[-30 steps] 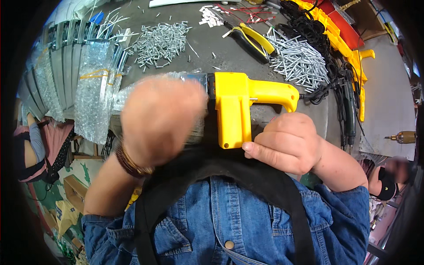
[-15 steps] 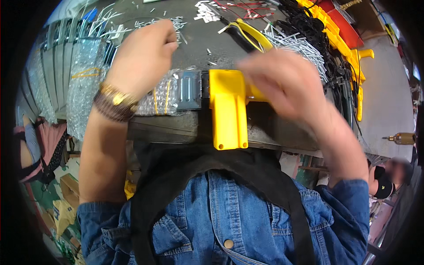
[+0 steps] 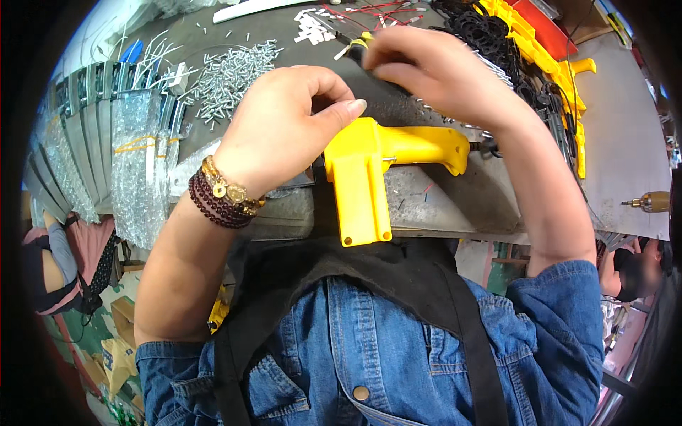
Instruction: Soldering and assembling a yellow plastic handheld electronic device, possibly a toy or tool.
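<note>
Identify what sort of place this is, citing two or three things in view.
Probably an assembly workshop: a dark grey worktop bears a heap of small silver metal screws and thin red wires, with a yellow plastic gun-shaped housing at its near edge.

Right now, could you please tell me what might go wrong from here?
The yellow housing appears to overhang the near edge of the bench, so a bump from the left hand, near its far end, could perhaps tip it. The pile of short screws lies loose close to that hand, so a sideways sweep might scatter some.
</note>
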Demonstrator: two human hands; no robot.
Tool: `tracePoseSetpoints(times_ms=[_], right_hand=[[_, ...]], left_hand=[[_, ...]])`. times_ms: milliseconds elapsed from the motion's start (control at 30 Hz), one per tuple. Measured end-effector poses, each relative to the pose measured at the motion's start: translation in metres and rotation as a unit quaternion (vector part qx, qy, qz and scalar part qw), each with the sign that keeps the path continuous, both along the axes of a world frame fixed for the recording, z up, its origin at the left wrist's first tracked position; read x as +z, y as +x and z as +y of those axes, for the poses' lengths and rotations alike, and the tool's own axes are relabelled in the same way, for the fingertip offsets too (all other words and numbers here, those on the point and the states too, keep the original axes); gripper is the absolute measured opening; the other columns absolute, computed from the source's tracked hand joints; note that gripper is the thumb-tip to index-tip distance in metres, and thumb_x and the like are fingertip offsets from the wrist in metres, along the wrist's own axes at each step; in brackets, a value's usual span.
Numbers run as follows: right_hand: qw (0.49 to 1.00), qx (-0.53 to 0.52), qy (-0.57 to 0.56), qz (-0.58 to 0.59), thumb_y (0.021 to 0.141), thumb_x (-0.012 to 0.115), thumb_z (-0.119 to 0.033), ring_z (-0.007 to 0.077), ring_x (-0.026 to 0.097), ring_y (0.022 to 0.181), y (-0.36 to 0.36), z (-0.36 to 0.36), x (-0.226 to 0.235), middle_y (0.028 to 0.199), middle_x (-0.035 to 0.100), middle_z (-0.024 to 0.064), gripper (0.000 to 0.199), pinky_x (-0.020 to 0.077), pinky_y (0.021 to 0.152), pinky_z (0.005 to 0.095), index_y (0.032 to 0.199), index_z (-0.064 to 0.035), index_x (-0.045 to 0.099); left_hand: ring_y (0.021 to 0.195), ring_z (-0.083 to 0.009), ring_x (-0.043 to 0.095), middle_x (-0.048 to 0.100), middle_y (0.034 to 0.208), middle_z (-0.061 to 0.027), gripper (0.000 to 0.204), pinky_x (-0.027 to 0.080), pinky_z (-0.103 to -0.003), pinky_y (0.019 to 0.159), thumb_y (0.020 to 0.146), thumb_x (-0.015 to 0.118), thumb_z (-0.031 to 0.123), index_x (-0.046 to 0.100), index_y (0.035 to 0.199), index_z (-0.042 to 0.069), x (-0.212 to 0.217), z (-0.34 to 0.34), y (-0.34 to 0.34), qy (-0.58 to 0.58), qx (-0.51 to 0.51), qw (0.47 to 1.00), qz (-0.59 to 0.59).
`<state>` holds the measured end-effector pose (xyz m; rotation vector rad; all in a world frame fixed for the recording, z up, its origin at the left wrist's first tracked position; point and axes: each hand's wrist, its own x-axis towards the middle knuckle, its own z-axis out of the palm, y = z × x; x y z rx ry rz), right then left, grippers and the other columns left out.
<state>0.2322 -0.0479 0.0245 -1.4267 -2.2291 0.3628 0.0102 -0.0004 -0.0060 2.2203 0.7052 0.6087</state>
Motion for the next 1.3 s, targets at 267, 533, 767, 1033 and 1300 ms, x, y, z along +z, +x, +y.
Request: tracePoseSetpoints(times_ms=[267,533,767,1033,1300], right_hand=[[0.996,-0.063,0.052,0.022,0.076,0.077,-0.004,0.0252,0.066,0.086,0.03,-0.109,-0.003,0.094,0.069,0.0076,0.016,0.0535,0.074,0.034,0.091,-0.0037,0.069],[0.984,-0.05,0.159,-0.058,0.072,0.08,-0.006,0.0265,0.066,0.085,0.037,-0.116,-0.02,0.097,0.069,0.0091,0.027,0.0539,0.072,0.0351,0.097,-0.0058,0.071],[0.727,0.219,-0.123,0.639,0.103,0.045,-0.047,0.0314,0.066,0.082,-0.068,-0.132,0.023,0.097,0.067,0.0199,0.059,0.0547,0.081,0.0391,0.107,0.006,0.07],[0.446,0.495,-0.158,0.729,0.107,0.027,-0.053,0.0174,0.062,0.102,-0.113,-0.124,0.021,0.115,0.067,0.0096,0.064,0.0496,0.088,0.0289,0.121,-0.0035,0.065],[0.506,0.407,-0.3,0.699,0.107,0.035,-0.048,0.0144,0.063,0.096,-0.104,-0.141,0.015,0.105,0.069,0.0089,0.054,0.052,0.074,0.0267,0.121,-0.0041,0.063]], left_hand=[[0.071,-0.0147,0.063,0.068,0.08,-0.0086,0.02,0.049,-0.028,0.066,0.09,0.071,0.018,0.07,0.092,-0.002,-0.004,-0.001,-0.005,0.075,-0.003,0.997,0.017],[0.077,-0.0158,0.065,0.071,0.085,-0.0098,0.015,0.05,-0.029,0.069,0.091,0.067,0.013,0.07,0.099,0.001,0.029,0.031,-0.065,0.124,0.233,0.958,0.11],[0.077,-0.0337,0.062,0.064,0.078,-0.0157,0.013,0.049,-0.04,0.07,0.079,0.071,0.008,0.063,0.086,0.0,-0.003,0.047,-0.059,0.187,0.069,0.934,0.297],[0.081,-0.0217,0.06,0.06,0.085,-0.0102,0.01,0.046,-0.034,0.07,0.088,0.061,0.0,0.056,0.097,0.001,-0.001,0.045,-0.061,0.158,0.112,0.955,0.224],[0.077,-0.0068,0.055,0.064,0.086,-0.0002,0.012,0.047,-0.024,0.072,0.092,0.064,0.01,0.065,0.094,-0.002,0.013,-0.003,0.06,-0.15,-0.042,0.988,0.017]])
